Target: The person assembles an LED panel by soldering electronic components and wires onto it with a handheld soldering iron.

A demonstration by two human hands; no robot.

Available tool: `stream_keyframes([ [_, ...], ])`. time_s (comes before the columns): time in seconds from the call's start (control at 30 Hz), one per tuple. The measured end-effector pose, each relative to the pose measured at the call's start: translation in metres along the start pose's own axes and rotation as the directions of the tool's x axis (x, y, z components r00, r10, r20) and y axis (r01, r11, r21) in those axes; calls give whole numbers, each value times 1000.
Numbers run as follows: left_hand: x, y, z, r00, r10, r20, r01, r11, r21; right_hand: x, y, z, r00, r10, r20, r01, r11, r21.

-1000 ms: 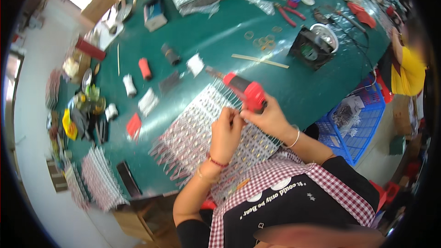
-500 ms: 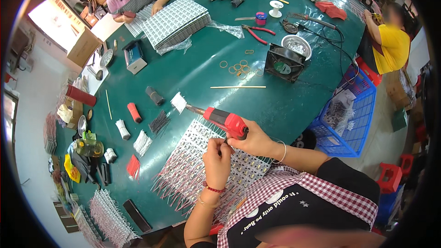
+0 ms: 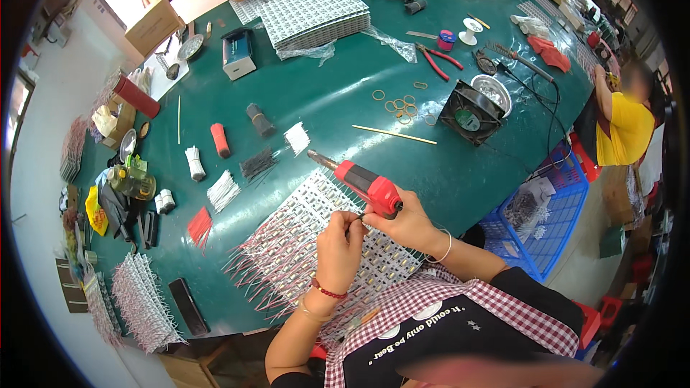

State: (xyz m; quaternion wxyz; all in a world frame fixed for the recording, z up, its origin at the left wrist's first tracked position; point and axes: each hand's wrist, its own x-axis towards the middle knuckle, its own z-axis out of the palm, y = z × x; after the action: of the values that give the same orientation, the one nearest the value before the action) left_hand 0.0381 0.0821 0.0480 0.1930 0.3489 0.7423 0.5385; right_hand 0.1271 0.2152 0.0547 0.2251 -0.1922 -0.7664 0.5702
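Red-handled soldering iron (image 3: 368,184) lies gripped in the right hand (image 3: 407,224), its fingers wrapped round the red-and-black plastic handle, the metal tip pointing up-left over the green table (image 3: 323,93). Just beside it, the left hand (image 3: 341,247) pinches a thin dark wire between fingertips closed together, above a flat white panel of small circuit boards with red and white leads (image 3: 302,244) that lies at the near table edge. To the right, below the table, a blue plastic crate (image 3: 553,226) holds what look like small bagged parts, too blurred to tell. Farther out on the table sit a black square fan (image 3: 468,116), a round metal bowl (image 3: 494,90), loose tan rubber bands (image 3: 402,106), a thin wooden stick (image 3: 394,134) and red-handled pliers (image 3: 438,61); none block the hands. Bundles of cut wire (image 3: 223,190) lie to the left.
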Motion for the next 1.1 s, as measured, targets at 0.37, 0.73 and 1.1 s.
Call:
stream_keyframes([
  [0.37, -6, -3, -1, 999, 24, -47, -19, 995, 95, 1, 3, 3, 999, 28, 23, -29, 999, 25],
  [0.73, -1, -6, -7, 997, 79, -2, -79, 992, 100, 1, -2, 3, 997, 49, 65, -52, 997, 51],
  [1.1, -2, -9, -6, 921, 383, 63, -371, 821, 434, 0, -5, -1, 993, 9, 117, -5, 1000, -28],
])
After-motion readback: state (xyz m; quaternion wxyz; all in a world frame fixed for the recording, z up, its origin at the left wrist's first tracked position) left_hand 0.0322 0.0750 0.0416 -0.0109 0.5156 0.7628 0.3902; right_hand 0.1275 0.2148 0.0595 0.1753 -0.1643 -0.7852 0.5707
